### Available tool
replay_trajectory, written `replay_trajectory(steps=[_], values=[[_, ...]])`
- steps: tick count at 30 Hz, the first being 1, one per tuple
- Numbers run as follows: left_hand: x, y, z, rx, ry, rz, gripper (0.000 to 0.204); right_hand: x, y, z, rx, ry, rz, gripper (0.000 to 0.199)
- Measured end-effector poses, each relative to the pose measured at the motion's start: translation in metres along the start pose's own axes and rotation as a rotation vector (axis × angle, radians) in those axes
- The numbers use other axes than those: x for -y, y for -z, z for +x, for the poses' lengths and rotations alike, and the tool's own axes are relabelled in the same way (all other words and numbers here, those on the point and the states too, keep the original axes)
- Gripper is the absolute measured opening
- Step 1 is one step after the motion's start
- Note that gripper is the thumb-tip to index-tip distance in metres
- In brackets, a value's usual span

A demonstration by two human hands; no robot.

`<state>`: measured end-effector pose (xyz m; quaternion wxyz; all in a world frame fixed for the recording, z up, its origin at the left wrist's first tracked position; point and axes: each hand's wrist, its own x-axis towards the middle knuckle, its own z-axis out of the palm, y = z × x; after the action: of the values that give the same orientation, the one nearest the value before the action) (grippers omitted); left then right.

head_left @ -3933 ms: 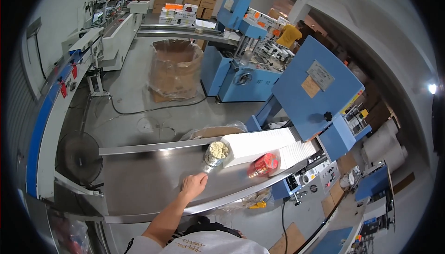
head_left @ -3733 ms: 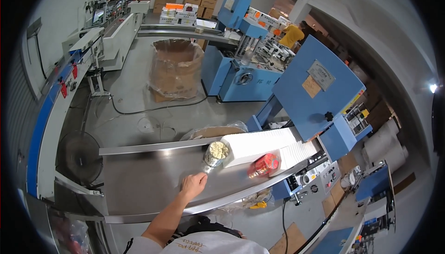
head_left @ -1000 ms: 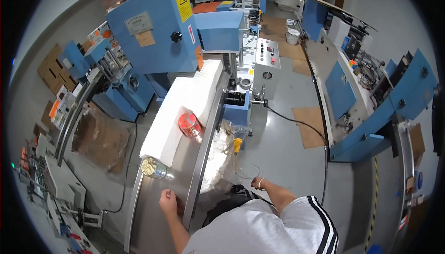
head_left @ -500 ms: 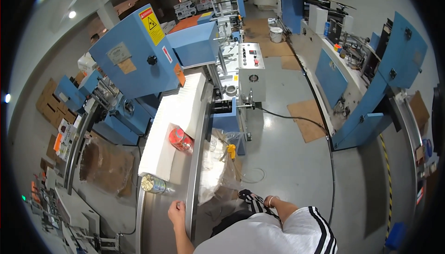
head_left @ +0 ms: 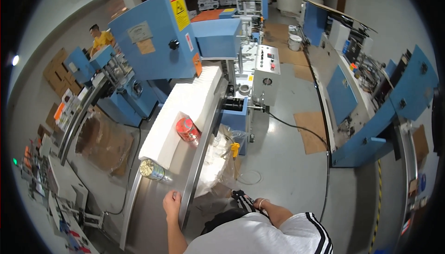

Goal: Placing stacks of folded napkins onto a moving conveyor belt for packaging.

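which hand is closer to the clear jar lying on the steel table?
Left. The left hand rests on the steel table just below the clear jar, not touching it. The right hand hangs by the person's hip, well off to the jar's right.

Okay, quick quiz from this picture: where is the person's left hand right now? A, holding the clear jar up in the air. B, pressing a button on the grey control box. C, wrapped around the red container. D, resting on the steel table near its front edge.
D: the left hand lies flat on the steel table by its rim, apart from the clear jar and the red container farther up.
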<state>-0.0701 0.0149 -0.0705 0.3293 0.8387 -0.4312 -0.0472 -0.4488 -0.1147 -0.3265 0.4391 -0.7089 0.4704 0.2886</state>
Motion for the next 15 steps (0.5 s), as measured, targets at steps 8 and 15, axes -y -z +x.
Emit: replay_trajectory(steps=[8, 15], values=[[0.0, -0.002, -0.003, 0.003, 0.054, 0.062, 0.023, -0.027, 0.018, 0.088, 0.25, 0.248, -0.438, 0.025], [-0.019, 0.006, 0.006, -0.043, 0.156, -0.047, 0.019, 0.034, 0.137, 0.052, 0.0, 0.141, 0.117, 0.036]])
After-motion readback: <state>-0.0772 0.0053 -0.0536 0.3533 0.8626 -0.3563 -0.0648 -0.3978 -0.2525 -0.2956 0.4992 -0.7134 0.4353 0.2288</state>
